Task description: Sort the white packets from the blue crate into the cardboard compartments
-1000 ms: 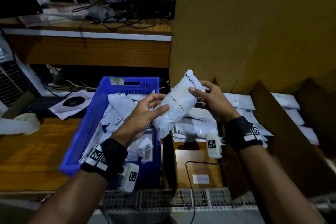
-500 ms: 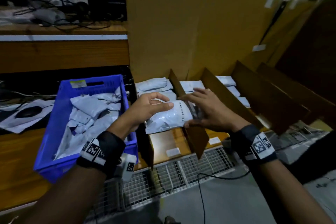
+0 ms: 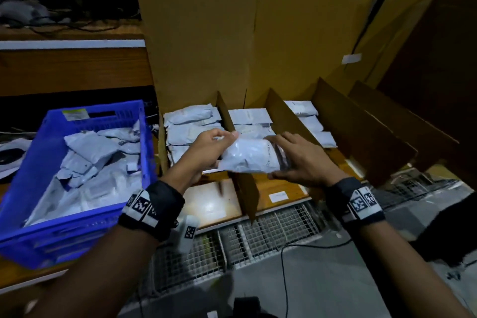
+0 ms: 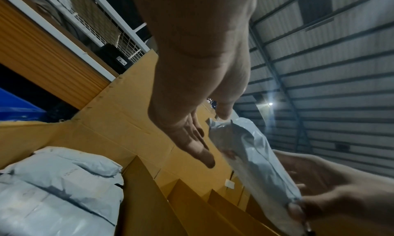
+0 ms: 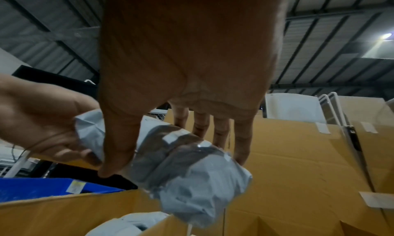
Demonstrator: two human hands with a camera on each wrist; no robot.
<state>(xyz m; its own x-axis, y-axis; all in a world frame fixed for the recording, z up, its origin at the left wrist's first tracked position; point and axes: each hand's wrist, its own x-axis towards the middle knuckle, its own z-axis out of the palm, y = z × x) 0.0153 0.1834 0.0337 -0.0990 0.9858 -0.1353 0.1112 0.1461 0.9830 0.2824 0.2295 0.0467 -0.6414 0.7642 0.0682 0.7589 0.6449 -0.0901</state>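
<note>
A blue crate (image 3: 31, 170) at the left holds several white packets (image 3: 87, 175). Right of it stand cardboard compartments (image 3: 289, 117) split by upright dividers, each with white packets lying inside (image 3: 191, 121). Both hands hold one white packet (image 3: 247, 156) sideways in the air, above the divider between the first two compartments. My left hand (image 3: 222, 147) pinches its left end. My right hand (image 3: 281, 157) grips its right end, thumb below and fingers on top. The wrist views show the same packet (image 4: 251, 155) (image 5: 192, 189) between my left hand (image 4: 213, 135) and right hand (image 5: 170, 155).
A tall cardboard back wall (image 3: 232, 33) rises behind the compartments. A wire mesh rack (image 3: 271, 230) with a black cable (image 3: 284, 266) runs below the front edge. A wooden shelf with tangled cables (image 3: 64, 31) sits at the back left, and more cardboard dividers (image 3: 374, 142) at the right.
The packet has travelled right from above the crate to above the compartments and turned from upright to sideways. Both hands have kept hold of it, and the view has swung right.
</note>
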